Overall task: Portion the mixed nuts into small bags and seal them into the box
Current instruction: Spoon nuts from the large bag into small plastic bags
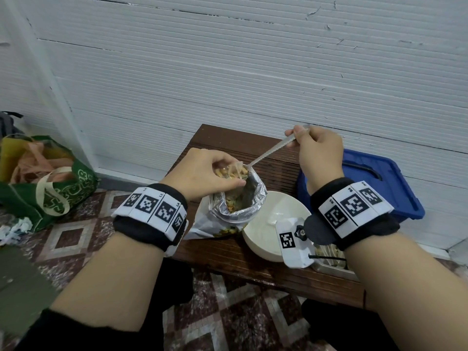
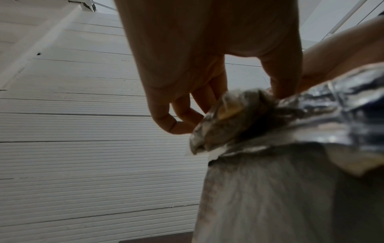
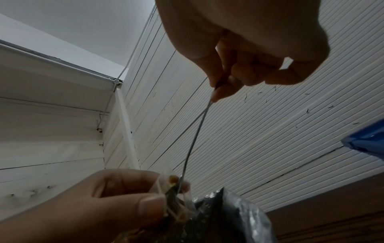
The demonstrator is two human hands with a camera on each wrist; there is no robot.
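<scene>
A foil-lined nut bag (image 1: 235,206) stands open on the dark wooden bench (image 1: 253,259), with nuts visible inside. Just above its mouth my left hand (image 1: 202,173) pinches a small clear bag (image 1: 238,171) holding several nuts. My right hand (image 1: 316,150) grips the handle of a metal spoon (image 1: 273,150); the spoon slants down-left and its bowl end meets the small bag's mouth. In the right wrist view the spoon (image 3: 193,143) runs down to the small bag (image 3: 172,185) held by my left hand (image 3: 116,200). The left wrist view shows my left hand (image 2: 207,92) on the crumpled bag top (image 2: 234,118).
A white bowl (image 1: 271,224) sits right of the nut bag. A blue plastic box lid (image 1: 367,183) lies at the bench's right end. A metal tray (image 1: 334,262) with bagged nuts shows under my right wrist. A green shopping bag (image 1: 48,183) stands on the tiled floor at left.
</scene>
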